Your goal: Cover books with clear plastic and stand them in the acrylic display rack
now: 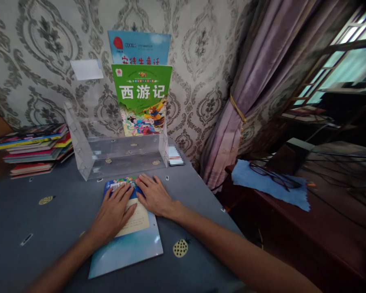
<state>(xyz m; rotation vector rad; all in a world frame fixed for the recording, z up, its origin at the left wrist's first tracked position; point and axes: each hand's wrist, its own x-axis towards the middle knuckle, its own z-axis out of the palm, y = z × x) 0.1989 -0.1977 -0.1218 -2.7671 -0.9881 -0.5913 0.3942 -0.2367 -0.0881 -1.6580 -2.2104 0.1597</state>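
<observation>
A blue book (131,248) lies flat on the table, a cream text panel and a barcode on its upward side. My left hand (114,211) rests on it with the fingers stretched and a little apart, partly covering the barcode. Spread over the book's far right part is my right hand (154,195), its fingers pointing up and left. Neither hand grips anything. Just beyond them stands a clear tiered stand (128,160). In it, a green picture book (143,99) leans upright in front of a light blue book (140,47).
A stack of books (39,148) sits left of the stand. Behind the stand's right end lies a pixelated flat object (175,155). On a dark red surface at right, eyeglasses (274,177) rest on a blue cloth (247,179). A tied purple curtain (228,126) hangs beside the table.
</observation>
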